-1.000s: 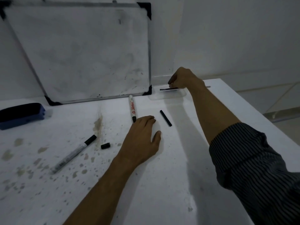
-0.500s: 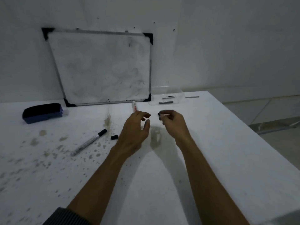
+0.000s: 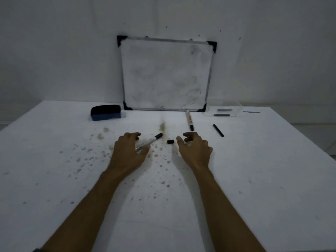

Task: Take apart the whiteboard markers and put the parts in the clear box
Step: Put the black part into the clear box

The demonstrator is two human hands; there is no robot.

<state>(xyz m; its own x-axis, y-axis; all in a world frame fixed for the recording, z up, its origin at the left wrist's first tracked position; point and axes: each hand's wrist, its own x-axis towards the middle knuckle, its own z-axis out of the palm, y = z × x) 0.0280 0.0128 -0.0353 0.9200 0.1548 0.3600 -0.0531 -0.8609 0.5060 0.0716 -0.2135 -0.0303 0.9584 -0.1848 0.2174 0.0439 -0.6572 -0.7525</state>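
A clear-barrelled marker (image 3: 149, 141) with a black end lies on the stained table. My left hand (image 3: 128, 151) arches over its rear end, fingers on one side and thumb on the other, and the marker still rests on the table. A small black cap (image 3: 170, 142) lies just right of it. My right hand (image 3: 194, 150) hovers beside the cap, fingers loosely curled, with nothing visible in it. A red-labelled marker (image 3: 189, 120) and a black rod (image 3: 218, 130) lie further back. The clear box (image 3: 236, 113) at the back right holds two dark parts.
A whiteboard (image 3: 166, 75) leans against the wall behind the markers. A blue eraser (image 3: 106, 112) sits at the back left. A thin grey stick (image 3: 251, 112) lies right of the box. Ink spots cover the table (image 3: 254, 170) to the left of centre.
My right hand came back from the clear box to the middle of the table. My left hand shifted left onto the clear-barrelled marker. The view pulled back.
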